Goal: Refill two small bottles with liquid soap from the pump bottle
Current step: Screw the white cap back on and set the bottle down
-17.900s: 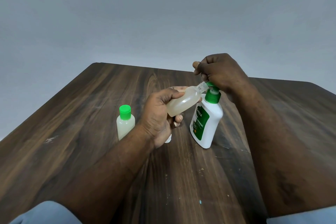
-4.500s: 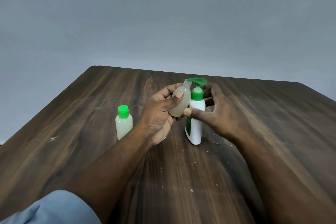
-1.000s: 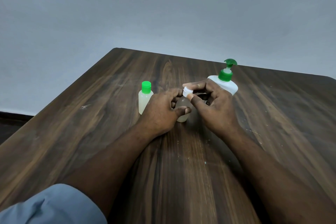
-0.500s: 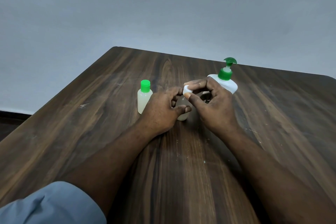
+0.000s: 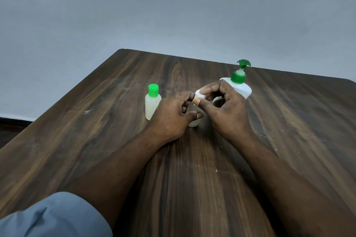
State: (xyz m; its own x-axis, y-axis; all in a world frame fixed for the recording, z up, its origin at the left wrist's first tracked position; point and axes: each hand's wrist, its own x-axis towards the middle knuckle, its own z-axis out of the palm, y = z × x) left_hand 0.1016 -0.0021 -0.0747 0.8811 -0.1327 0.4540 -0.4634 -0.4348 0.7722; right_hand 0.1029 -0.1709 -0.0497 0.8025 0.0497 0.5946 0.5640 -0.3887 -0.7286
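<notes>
A small translucent bottle (image 5: 193, 122) stands upright on the wooden table (image 5: 115, 121), mostly hidden by my left hand (image 5: 171, 115), which grips its body. My right hand (image 5: 223, 109) pinches a white cap (image 5: 199, 94) between thumb and forefinger at the bottle's neck. A second small bottle with a green cap (image 5: 152, 102) stands just left of my left hand. The white pump bottle with a green pump head (image 5: 239, 81) stands behind my right hand, partly covered by it.
The dark wooden table runs to a far edge against a plain grey wall (image 5: 173, 15). Its left edge slants toward me, with dark floor (image 5: 11, 127) beyond. A blue sleeve (image 5: 54, 217) shows at the bottom left.
Over the last second both hands have stayed on the small bottle, my right fingers shifting slightly on the white cap. Earlier the bottle was held at the pump spout; now it stands on the table.
</notes>
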